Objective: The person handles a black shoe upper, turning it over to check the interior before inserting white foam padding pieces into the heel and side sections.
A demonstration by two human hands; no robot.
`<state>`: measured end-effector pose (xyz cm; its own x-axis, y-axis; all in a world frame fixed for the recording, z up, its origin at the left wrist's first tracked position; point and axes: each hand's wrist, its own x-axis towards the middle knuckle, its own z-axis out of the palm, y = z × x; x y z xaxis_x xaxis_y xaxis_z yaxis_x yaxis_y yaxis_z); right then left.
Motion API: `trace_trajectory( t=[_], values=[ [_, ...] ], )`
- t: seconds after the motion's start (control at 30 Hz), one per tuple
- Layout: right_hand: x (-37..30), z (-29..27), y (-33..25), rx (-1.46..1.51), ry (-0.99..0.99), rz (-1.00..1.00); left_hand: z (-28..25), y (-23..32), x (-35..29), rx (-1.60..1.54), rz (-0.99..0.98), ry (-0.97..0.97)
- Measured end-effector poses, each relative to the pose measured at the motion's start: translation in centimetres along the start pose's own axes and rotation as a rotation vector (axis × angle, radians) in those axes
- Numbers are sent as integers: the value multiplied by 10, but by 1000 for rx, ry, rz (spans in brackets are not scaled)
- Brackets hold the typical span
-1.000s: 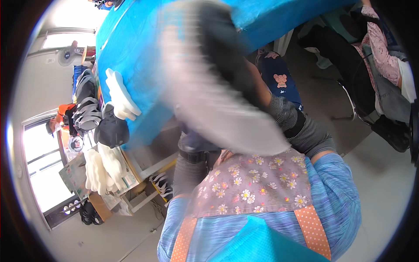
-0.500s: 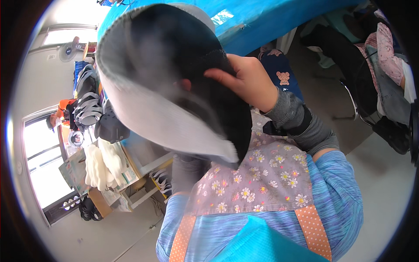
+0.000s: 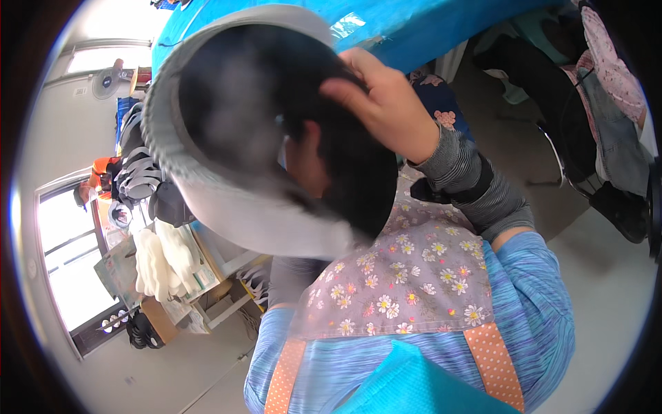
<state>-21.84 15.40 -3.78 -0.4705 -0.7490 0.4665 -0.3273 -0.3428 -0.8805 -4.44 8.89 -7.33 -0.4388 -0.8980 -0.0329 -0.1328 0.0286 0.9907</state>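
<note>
A hat [image 3: 248, 221], pale grey-white outside with a black inside and a ribbed edge, is held up before my chest with its hollow toward me. My right hand [image 3: 396, 107] grips its black rim on the right, thumb on the inner face and fingers behind. Through a gap in the hat part of my left hand [image 3: 308, 159] shows, fingers bent against the black material. The rest of that hand and its wrist are hidden behind the hat. A whitish haze blurs the black inside.
A blue-covered table [image 3: 414, 34] stands at the far side. On the left are stacked grey visors [image 3: 138, 172], white wavy pieces [image 3: 165, 259], a cardboard box [image 3: 157, 319] and a fan [image 3: 105, 83]. Another person's patterned sleeve [image 3: 610, 55] and a chair [image 3: 552, 152] are at right.
The hat has tilted and shifted slightly left. My right hand has risen a little along its rim, and more of my left hand now shows through a gap.
</note>
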Motion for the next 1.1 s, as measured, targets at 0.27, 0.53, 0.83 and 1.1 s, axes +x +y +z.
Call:
trace_trajectory(
  t=[0.27, 0.53, 0.83, 1.1],
  values=[
    [-12, 1, 8, -72, -248, 90, 9, 24, -2, -329, 264, 107],
    [-18, 2, -10, -56, -179, -376, -30, 70, -21, -419, 375, -13],
    [-11, -2, 2, 131, -324, 399, -7, 31, 18, -567, 420, 478],
    [-26, -7, 4, 243, -394, 429, 11, 8, 5, -12, 398, 367]
  ],
)
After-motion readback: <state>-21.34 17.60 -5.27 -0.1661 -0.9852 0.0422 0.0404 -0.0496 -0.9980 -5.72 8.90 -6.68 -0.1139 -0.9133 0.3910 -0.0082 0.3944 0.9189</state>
